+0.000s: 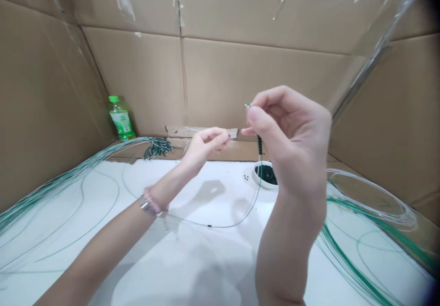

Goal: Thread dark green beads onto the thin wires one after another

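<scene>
Head view: your right hand (292,132) pinches strand ends (248,106); your left (209,143), fingertips together, hovers apart, its grip unclear.

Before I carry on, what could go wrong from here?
The looping strand runs toward the pink bracelet and might snag there. The bowl of dark beads looks close to the right hand, so a careless sweep could tip it. If that hand's pinch slips, the black beads strung below might slide.
</scene>
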